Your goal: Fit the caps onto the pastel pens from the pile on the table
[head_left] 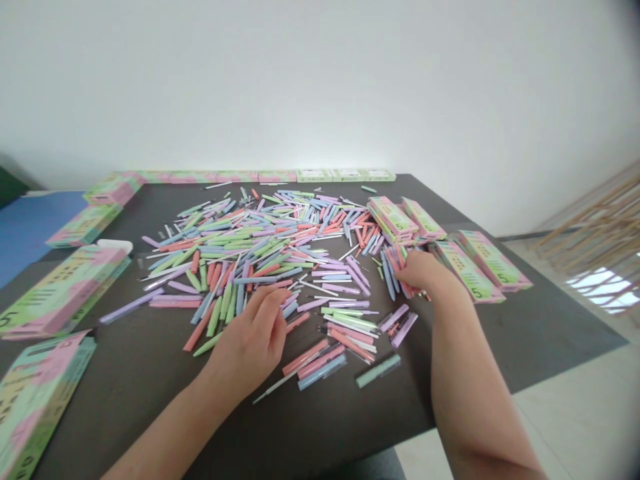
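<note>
**Head view.** Dark counter (125, 400), carrying one loose heap of pastel pens (255, 253) in lilac, blue, green and coral. The pens lie flat and crossed over one another, centred on the counter. Long axes run every way, with no shared direction. Those nearest the near edge fan out, their long axes running toward the far edge.

Left hand (250, 340): near the middle of the heap's near side, palm down, fingers curled and resting on the pens. No clear grip; whether it has hold of a pen cannot be told.

Right hand (423, 273): at the heap's right side, fingers down among slanted blue and coral pens (393, 275), partly closed over them. Whether they are gripped cannot be told.

Pink-and-green pen cartons (393, 219): a group of them lies flat just beyond the right hand, toward the right edge. More line the far edge and left edge. A small white block (114, 246) sits on a carton near the left edge.

Below the heap lie separate coral, blue and green pens (323, 363), clear of both hands. Beyond the counter: a blue surface (30, 227) at left, slatted wooden rack (595, 220) at right.
</note>
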Available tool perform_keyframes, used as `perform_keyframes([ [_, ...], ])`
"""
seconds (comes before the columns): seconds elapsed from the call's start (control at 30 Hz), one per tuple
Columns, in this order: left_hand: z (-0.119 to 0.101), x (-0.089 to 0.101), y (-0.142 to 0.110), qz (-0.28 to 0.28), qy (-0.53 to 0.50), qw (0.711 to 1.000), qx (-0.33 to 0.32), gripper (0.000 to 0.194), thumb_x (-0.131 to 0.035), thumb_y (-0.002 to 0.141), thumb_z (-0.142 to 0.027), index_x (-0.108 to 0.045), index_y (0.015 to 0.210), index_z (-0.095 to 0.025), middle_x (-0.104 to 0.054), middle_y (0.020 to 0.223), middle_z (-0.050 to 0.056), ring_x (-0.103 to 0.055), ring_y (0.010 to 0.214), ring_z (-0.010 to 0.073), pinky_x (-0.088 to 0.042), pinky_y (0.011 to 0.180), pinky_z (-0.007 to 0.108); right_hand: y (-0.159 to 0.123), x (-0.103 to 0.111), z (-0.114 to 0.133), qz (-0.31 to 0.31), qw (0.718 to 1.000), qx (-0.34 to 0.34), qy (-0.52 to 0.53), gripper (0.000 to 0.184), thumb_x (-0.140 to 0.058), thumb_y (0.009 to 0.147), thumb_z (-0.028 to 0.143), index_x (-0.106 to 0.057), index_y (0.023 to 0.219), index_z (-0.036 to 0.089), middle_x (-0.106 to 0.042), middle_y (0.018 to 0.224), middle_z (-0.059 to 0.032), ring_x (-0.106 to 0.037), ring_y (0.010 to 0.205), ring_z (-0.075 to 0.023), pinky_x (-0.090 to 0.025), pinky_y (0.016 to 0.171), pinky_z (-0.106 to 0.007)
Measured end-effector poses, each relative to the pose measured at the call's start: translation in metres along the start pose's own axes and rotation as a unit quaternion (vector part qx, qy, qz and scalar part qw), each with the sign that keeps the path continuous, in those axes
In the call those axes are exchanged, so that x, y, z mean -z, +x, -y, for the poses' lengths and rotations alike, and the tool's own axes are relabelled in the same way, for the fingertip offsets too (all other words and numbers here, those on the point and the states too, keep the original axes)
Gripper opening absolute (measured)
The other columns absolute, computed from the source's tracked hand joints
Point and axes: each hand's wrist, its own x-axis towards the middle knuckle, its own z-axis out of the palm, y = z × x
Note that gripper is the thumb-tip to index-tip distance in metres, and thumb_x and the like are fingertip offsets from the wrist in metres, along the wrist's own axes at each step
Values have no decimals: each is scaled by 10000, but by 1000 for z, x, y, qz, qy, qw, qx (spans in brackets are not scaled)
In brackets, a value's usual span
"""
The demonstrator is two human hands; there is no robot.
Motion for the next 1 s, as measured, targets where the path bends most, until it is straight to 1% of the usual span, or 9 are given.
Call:
perform_keyframes([
  [0.13,-2,3,-1,16,-1,1000,-5,264,-408,885,-79,-508,1110,-173,-608,1061,96,-617,991,198,-522,819,293,1,-3,2,-15,1000,4,-1,225,-555,768,177,-737,805,50,-701,637,-190,-707,726,-277,-501,639,-298],
  [0.27,-1,-1,-2,24,-15,1000,2,276,-400,881,-77,-504,1117,-176,-599,1071,100,-620,985,202,-528,818,301,3,-3,3,-55,998,10,-3,281,-548,783,229,-726,882,35,-722,847,-241,-693,883,-312,-500,714,-321],
  [0.37,2,-5,-3,20,-19,1000,1,272,-403,880,-73,-507,1114,-165,-598,1068,101,-614,1003,203,-523,831,295,9,4,8,-121,993,8,14,358,-477,830,256,-694,1026,49,-704,1018,-236,-659,979,-320,-489,783,-348],
  [0.43,4,-7,-3,18,-19,1000,-4,264,-408,880,-72,-512,1106,-159,-598,1065,102,-609,1018,206,-519,841,292,18,12,15,-177,983,33,41,348,-459,829,230,-705,1023,79,-716,1006,-201,-652,978,-306,-476,820,-347],
  [0.5,6,-8,-4,19,-17,1000,-8,257,-409,882,-71,-514,1100,-157,-598,1067,103,-605,1031,207,-513,855,291,30,18,26,-180,981,58,44,352,-445,831,204,-722,1026,108,-722,1033,-163,-639,1019,-282,-457,863,-319],
  [0.6,8,-9,-5,15,-15,1000,-12,256,-407,882,-69,-513,1094,-165,-600,1069,98,-606,1033,203,-512,850,283,55,19,42,-163,982,88,42,329,-476,814,189,-750,989,138,-734,1031,-127,-644,1005,-251,-451,856,-281],
  [0.7,11,-11,-7,16,-16,1000,-13,256,-406,876,-70,-514,1087,-169,-602,1057,96,-613,1014,210,-521,814,289,77,12,54,-146,984,96,34,303,-504,802,187,-758,952,117,-736,1007,-145,-657,968,-242,-457,837,-274],
  [0.8,14,-12,-10,30,-19,999,-5,253,-402,874,-72,-515,1080,-166,-605,1030,93,-628,952,211,-530,765,297,93,4,59,-144,985,92,28,336,-504,827,225,-727,1028,75,-719,1046,-183,-647,1004,-246,-453,861,-279],
  [1.0,16,-12,-11,38,-19,999,-5,244,-405,870,-65,-517,1065,-161,-604,1014,91,-638,907,203,-530,742,291,101,-3,66,-140,986,93,24,386,-525,835,289,-689,1065,25,-677,1116,-239,-621,1076,-270,-438,906,-286],
])
